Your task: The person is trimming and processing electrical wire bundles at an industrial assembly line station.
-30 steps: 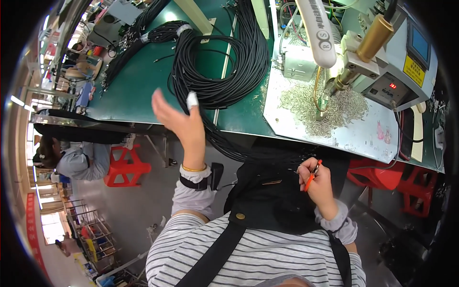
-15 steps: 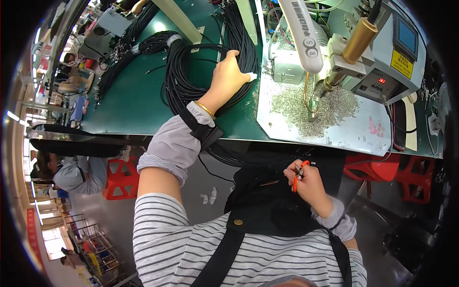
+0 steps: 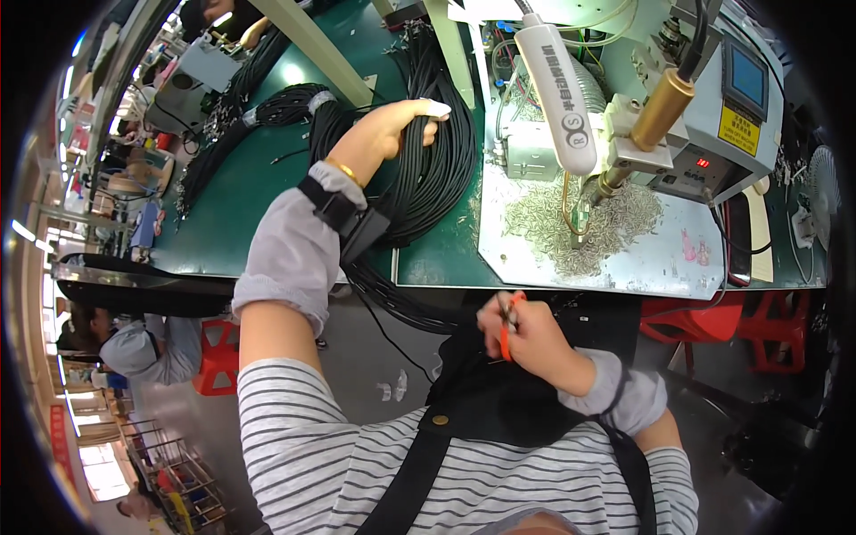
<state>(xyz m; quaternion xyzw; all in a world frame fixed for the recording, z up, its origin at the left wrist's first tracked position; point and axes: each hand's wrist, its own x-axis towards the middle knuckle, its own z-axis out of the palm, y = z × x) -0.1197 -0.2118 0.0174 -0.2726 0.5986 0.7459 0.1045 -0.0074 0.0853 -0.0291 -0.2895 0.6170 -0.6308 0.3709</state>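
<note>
My left hand (image 3: pixel 392 132) reaches over the green table and is closed on a thick bundle of black cables (image 3: pixel 435 187). White covering shows on the tip of one digit, and part of the grip is hidden by the hand. Low in front of my black apron (image 3: pixel 508 401), my right hand (image 3: pixel 535 339) is wrapped round small orange-handled pliers (image 3: pixel 506 342). Their metal jaws are blurred. More black cables (image 3: pixel 406 303) hang below the table edge, reaching toward my lap.
Right of the cables stands a machine with a brass-coloured cylinder (image 3: pixel 664 109) over a metal plate heaped with small metal pieces (image 3: pixel 580 223). A grey control box (image 3: pixel 740 107) adjoins it. Another tied cable bundle (image 3: pixel 214 147) lies left. Red stools (image 3: pixel 771 332) stand below; a person (image 3: pixel 143 343) sits far left.
My left hand has shifted left and now grips the cable bundle from its left side. My right hand has moved left with the pliers. The view has shifted slightly.
</note>
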